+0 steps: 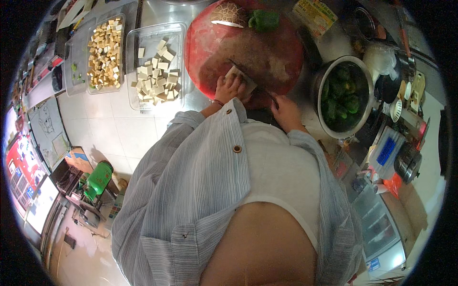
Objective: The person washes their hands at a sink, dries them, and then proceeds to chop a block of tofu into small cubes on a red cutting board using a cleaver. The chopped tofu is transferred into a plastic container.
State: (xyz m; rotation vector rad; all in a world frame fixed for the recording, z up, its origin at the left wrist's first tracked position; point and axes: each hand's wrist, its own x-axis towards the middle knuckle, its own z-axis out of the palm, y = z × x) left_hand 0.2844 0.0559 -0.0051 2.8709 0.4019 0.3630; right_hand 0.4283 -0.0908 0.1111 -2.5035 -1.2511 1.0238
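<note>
On a round red cutting board [214,39], a pale block of tofu [251,85] lies under my left hand [232,87], whose fingers rest on its top. My right hand [286,111] is closed around the handle of a knife [273,98] at the board's near edge; most of the blade is hard to make out. Pale tofu cubes [156,77] fill much of a clear plastic tray [130,46] left of the board. Smaller yellowish cubes [105,53] are in another clear tray [123,32] beyond it. At the board's far edge sit a patterned brown-and-white piece [229,13] and a green bell pepper [263,20].
Right of the board stands a metal pot [370,96] of green vegetables [340,93]. A yellow printed packet [315,16] lies at the back right. Ladles, a slotted spoon [396,110] and a plastic container [386,152] crowd the far right. A green gas cylinder [100,177] stands lower left.
</note>
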